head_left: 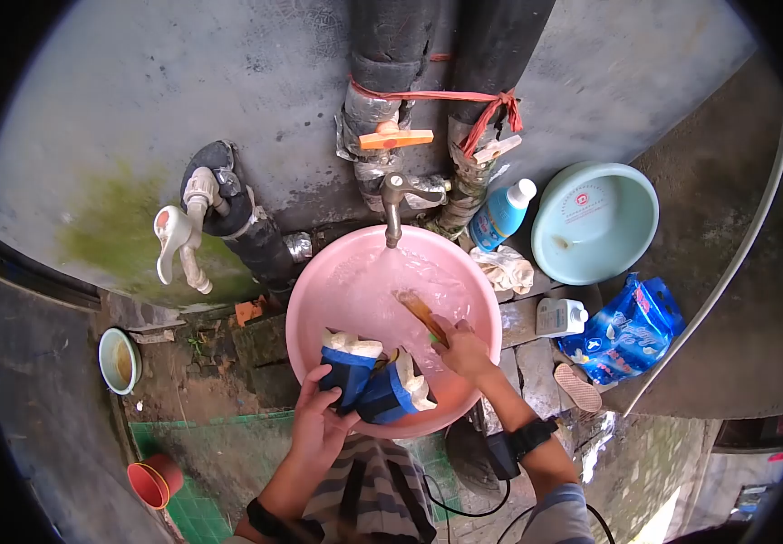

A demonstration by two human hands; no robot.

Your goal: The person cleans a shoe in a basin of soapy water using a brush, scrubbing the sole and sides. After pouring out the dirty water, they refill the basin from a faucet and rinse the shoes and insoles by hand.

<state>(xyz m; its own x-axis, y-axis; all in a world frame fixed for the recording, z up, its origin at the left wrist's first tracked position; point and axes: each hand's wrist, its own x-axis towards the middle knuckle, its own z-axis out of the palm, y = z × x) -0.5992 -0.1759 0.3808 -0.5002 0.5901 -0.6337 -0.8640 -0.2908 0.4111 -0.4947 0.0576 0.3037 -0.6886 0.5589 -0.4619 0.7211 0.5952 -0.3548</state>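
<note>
A pink basin (pixel 299 313) holds water, with a metal tap (pixel 393 204) running into it. My left hand (pixel 317 422) grips a blue cloth shoe (pixel 346 381) with white material at its opening, over the basin's near rim. A second blue shoe (pixel 386 397) lies right against it, close to my fingertips. Over the right side of the water, my right hand (pixel 464 352) is closed around a brown wooden brush (pixel 419 311). Its bristles do not show.
To the right are a blue bottle (pixel 500 216), a pale blue basin (pixel 641 218), a white bottle (pixel 561 317), a blue detergent bag (pixel 623 331) and a brush-like pink object (pixel 578 388). Another tap (pixel 183 236) juts out at left. A red bucket (pixel 155 480) stands lower left.
</note>
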